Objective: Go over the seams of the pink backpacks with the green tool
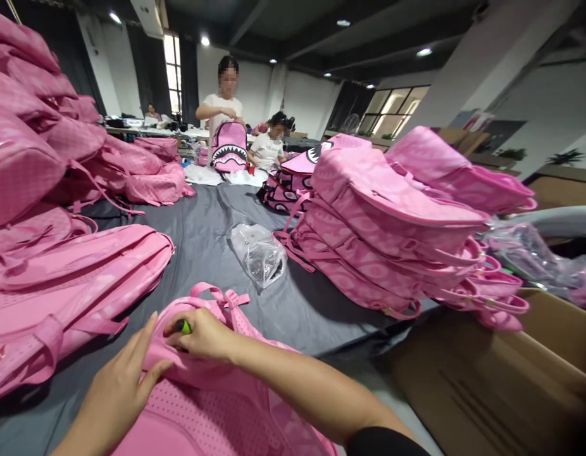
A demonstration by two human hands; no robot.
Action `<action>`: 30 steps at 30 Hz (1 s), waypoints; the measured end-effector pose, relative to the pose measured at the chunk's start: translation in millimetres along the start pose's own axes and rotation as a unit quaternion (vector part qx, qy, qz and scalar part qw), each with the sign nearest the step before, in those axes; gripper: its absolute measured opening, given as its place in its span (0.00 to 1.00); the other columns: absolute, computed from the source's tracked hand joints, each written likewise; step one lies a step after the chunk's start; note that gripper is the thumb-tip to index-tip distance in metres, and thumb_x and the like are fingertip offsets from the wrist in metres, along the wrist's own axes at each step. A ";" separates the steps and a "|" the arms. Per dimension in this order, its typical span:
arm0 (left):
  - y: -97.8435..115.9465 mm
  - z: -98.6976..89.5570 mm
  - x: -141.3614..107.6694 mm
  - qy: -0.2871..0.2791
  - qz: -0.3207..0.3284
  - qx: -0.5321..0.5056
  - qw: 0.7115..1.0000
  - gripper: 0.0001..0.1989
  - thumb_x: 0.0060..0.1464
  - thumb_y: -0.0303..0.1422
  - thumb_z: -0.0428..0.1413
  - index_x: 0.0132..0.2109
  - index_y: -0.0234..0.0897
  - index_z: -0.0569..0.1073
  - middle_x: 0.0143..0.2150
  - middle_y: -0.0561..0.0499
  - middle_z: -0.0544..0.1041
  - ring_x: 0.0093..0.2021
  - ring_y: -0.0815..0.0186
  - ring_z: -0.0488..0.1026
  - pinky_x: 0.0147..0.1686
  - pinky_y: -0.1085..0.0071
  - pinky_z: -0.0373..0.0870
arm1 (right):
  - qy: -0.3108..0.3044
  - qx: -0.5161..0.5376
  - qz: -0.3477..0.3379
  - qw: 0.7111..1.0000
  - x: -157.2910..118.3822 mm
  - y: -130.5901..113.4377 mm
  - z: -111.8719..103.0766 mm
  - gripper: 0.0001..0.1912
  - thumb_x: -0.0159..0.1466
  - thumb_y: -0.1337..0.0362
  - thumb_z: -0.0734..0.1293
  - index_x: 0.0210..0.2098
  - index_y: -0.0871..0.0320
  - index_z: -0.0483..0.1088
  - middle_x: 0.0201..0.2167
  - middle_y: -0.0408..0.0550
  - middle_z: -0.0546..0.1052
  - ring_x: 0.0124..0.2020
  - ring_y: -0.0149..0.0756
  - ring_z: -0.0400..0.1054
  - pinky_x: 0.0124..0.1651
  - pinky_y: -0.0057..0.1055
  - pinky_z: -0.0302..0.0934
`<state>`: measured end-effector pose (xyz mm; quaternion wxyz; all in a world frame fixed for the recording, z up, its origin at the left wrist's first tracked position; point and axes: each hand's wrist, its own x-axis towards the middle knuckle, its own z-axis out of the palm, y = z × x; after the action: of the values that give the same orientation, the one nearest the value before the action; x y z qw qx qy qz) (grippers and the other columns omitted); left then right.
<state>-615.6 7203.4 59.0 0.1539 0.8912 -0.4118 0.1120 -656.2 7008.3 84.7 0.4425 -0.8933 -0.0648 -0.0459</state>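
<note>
A pink backpack [217, 405] with a dotted back panel lies in front of me at the near edge of the table. My right hand [198, 332] is closed around a small green and black tool [184, 327], whose tip is hidden, against the bag's upper edge. On the bag's left side rests my left hand [119, 380], thumb and fingers apart, with the fingers along the pink fabric. A strap with a buckle [232, 299] sticks up just beyond my right hand.
Pink backpacks [74, 285] are heaped at the left, and a tall stack [378, 221] stands at the right. Between them lies a clear plastic bag [259, 253]. A cardboard box [483, 373] is at the lower right. Across the table, a person [221, 104] handles another backpack [230, 147].
</note>
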 end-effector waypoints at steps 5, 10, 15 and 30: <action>-0.8 0.9 0.3 0.023 0.033 0.020 0.999 0.35 0.67 0.44 0.43 0.73 0.41 0.37 0.66 0.41 0.67 0.60 0.55 0.71 0.46 0.63 0.78 | -0.004 0.009 0.046 0.999 4.6 -10.7 -5.4 0.05 0.58 0.66 0.72 0.36 0.56 0.76 0.26 0.38 0.75 0.29 0.31 0.70 0.32 0.23 0.60; -0.8 2.7 1.2 0.020 0.034 0.018 0.999 0.36 0.67 0.43 0.45 0.74 0.41 0.38 0.66 0.40 0.66 0.61 0.55 0.70 0.48 0.62 0.77 | -0.010 0.013 0.054 0.998 3.4 -11.4 -6.7 0.09 0.58 0.70 0.69 0.39 0.56 0.76 0.29 0.38 0.76 0.29 0.28 0.69 0.31 0.21 0.59; -5.1 7.9 1.4 0.050 0.060 0.036 0.996 0.34 0.67 0.43 0.43 0.73 0.37 0.40 0.65 0.38 0.67 0.59 0.54 0.73 0.44 0.63 0.78 | 0.019 -0.013 0.071 0.997 3.9 -16.8 -3.5 0.12 0.56 0.70 0.68 0.39 0.55 0.76 0.33 0.39 0.76 0.32 0.30 0.68 0.31 0.23 0.58; -5.1 11.0 1.9 0.085 0.069 0.051 0.993 0.36 0.65 0.50 0.44 0.72 0.39 0.45 0.62 0.41 0.72 0.53 0.56 0.77 0.35 0.68 0.78 | -0.039 -0.156 -0.072 0.984 -4.9 8.6 1.0 0.01 0.62 0.67 0.68 0.34 0.56 0.73 0.27 0.38 0.75 0.29 0.28 0.67 0.31 0.25 0.54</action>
<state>-609.7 7201.1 48.5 0.1349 0.8545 -0.4515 0.2184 -659.6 7003.6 76.6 0.2901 -0.9454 -0.1385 -0.0526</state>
